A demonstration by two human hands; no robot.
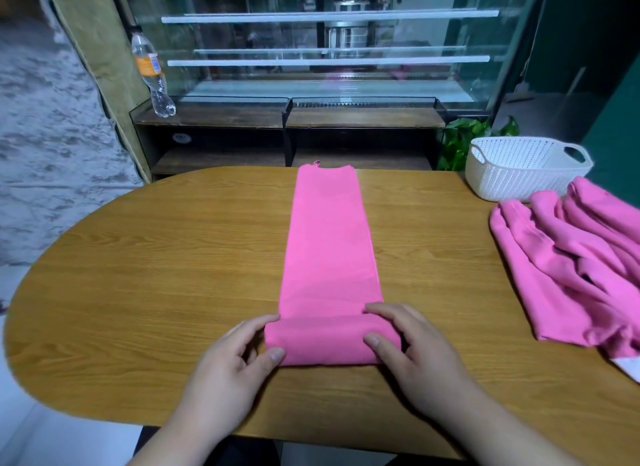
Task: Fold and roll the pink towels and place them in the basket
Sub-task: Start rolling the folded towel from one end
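step: rolling | pink towel (329, 243) folded strip, near table (138, 257) edge to far edge | left hand (239, 354), right hand (408, 344) curl round roll ends, keeping it even | basket (519, 174) far-right corner, looks empty

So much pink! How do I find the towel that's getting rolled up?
Look at the middle of the wooden table. The towel is the long flat strip there, its near end rolled between the left hand and right hand. The other towels lie crumpled at the right, beside the white basket.
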